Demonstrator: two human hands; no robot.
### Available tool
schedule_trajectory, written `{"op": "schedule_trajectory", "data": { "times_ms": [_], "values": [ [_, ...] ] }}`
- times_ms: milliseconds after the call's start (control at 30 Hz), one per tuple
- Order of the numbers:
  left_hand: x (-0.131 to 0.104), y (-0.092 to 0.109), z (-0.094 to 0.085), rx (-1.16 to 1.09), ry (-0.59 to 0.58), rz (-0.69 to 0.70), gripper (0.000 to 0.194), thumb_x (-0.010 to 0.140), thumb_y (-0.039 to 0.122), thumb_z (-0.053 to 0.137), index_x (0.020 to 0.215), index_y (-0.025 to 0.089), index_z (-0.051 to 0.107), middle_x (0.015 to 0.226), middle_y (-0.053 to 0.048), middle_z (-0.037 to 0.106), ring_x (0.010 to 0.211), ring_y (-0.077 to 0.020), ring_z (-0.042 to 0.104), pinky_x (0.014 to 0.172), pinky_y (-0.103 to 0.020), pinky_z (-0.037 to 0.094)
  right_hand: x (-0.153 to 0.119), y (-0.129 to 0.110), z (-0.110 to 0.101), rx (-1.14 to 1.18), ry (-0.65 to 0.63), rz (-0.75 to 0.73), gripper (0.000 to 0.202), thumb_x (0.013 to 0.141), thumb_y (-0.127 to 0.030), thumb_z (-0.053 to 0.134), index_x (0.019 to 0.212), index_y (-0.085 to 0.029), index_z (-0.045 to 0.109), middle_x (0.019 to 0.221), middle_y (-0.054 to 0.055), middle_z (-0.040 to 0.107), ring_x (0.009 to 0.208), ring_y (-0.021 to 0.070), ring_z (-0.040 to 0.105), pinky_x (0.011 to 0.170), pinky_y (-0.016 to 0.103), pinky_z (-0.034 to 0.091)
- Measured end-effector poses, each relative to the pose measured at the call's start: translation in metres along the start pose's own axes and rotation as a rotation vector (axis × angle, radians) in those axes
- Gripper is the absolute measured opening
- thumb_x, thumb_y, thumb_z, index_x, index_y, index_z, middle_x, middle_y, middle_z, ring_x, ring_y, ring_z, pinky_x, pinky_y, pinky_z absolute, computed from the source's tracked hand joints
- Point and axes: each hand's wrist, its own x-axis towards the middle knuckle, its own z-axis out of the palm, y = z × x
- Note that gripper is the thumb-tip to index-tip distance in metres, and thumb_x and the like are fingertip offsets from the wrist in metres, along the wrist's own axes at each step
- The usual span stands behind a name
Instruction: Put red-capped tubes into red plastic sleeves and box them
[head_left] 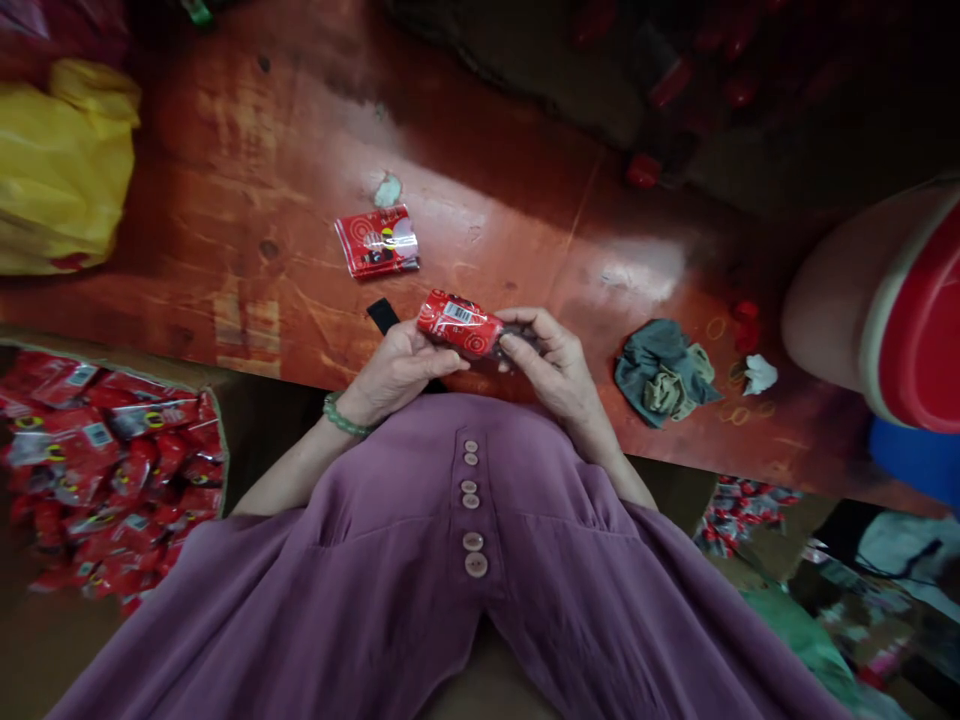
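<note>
Both hands hold one small cylindrical thing in a red printed plastic sleeve [459, 322] with a barcode, just above the table's near edge. My left hand [401, 365], with a green bead bracelet at the wrist, is closed around the sleeve's left end. At the other end a dark, translucent part sticks out, and my right hand [551, 360] grips it there; its exact kind is unclear. A flat stack of red printed sleeves [377, 242] lies beyond my left hand. Close to my left fingers is a black strip [382, 315], partly hidden.
The reddish wooden table [262, 290] carries a yellow bag [64, 170] at left, a crumpled grey cloth [664, 372], rubber bands [735, 412] and a red-lidded bucket [832, 290] at right. An open carton [221, 440] of red packets stands at lower left. A pale scrap [388, 190] lies behind the stack.
</note>
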Motion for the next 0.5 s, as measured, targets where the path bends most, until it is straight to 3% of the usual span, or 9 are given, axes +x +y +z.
{"op": "schedule_trajectory", "data": {
  "times_ms": [133,233,333,400,500],
  "values": [
    [0.004,0.000,0.007,-0.030,0.131,0.061,0.031,0.062,0.039,0.092,0.081,0.019,0.078,0.079,-0.003,0.076,0.069,-0.0107,0.067,0.071,-0.023,0.056,0.012,0.000,0.012,0.074,0.023,-0.013,0.038,0.094,-0.054,0.058,0.118,-0.025,0.059,0.104,0.002,0.068,0.079,0.0124,0.064,0.072,0.027,0.059],
    [0.007,0.004,0.009,-0.049,0.233,0.094,0.027,0.064,0.038,0.091,0.077,0.019,0.078,0.073,0.000,0.074,0.064,-0.0084,0.064,0.067,-0.021,0.054,0.013,-0.002,0.012,0.044,-0.087,-0.008,0.044,0.096,-0.051,0.056,0.133,-0.026,0.052,0.105,0.002,0.067,0.081,0.0131,0.065,0.077,0.030,0.059],
    [0.008,0.007,0.008,-0.038,0.272,0.148,0.026,0.066,0.039,0.089,0.076,0.018,0.078,0.073,0.000,0.073,0.064,-0.0082,0.062,0.066,-0.021,0.052,0.010,-0.001,0.008,0.009,-0.146,-0.004,0.045,0.099,-0.045,0.054,0.139,-0.026,0.049,0.092,0.000,0.068,0.071,0.0119,0.065,0.072,0.029,0.058],
    [0.008,0.007,0.008,-0.014,0.274,0.196,0.026,0.068,0.040,0.088,0.076,0.018,0.078,0.072,0.000,0.073,0.064,-0.0089,0.062,0.068,-0.022,0.052,0.008,0.002,0.007,-0.022,-0.113,-0.032,0.040,0.099,-0.040,0.054,0.136,-0.025,0.053,0.088,-0.001,0.067,0.067,0.0110,0.064,0.069,0.028,0.058],
    [0.010,0.007,0.010,0.009,0.298,0.251,0.025,0.067,0.041,0.089,0.074,0.019,0.078,0.071,0.001,0.074,0.066,-0.0095,0.063,0.071,-0.023,0.052,0.008,0.004,0.010,-0.112,-0.036,-0.119,0.036,0.098,-0.034,0.054,0.133,-0.025,0.056,0.100,0.001,0.070,0.066,0.0103,0.064,0.070,0.029,0.058]
  ]
}}
